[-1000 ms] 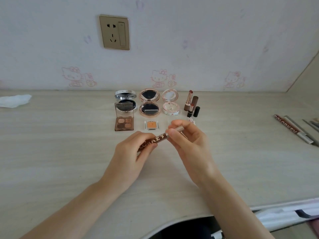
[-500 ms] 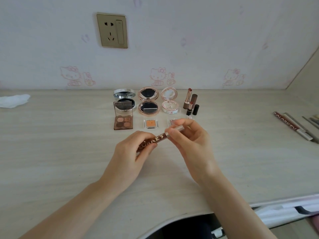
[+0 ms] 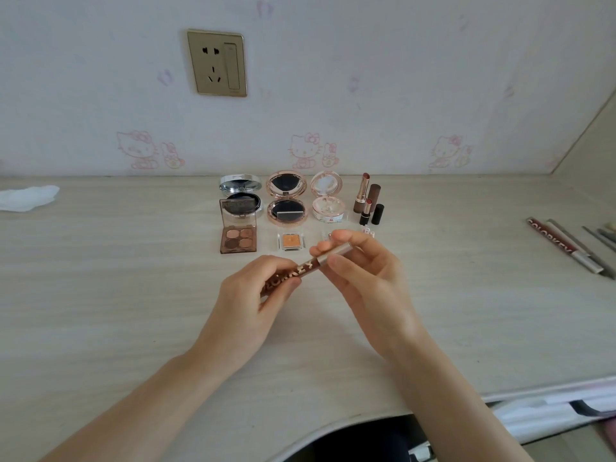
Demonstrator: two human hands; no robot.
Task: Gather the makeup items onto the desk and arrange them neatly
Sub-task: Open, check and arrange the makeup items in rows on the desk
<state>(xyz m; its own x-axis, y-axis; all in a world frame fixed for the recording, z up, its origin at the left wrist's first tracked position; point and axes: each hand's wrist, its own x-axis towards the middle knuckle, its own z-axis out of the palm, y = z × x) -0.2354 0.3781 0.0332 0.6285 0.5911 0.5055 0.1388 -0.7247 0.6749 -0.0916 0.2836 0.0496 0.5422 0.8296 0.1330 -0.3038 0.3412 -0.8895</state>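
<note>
Brown pencil (image 3: pixel 301 271) pinched between left hand (image 3: pixel 246 305) and right hand (image 3: pixel 366 281) above desk (image 3: pixel 100 311).

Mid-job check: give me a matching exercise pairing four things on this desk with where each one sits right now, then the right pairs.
Things:
1. brown lettered makeup pen
2. brown four-pan eyeshadow palette
3. crumpled white tissue
4. small square orange eyeshadow pan

Places:
A. far left of the desk, near the wall
B. held between the left hand and right hand
C. in front of the rose-gold round compact
D. in front of the silver round compact

Pairs: 1-B, 2-D, 3-A, 4-C
</note>
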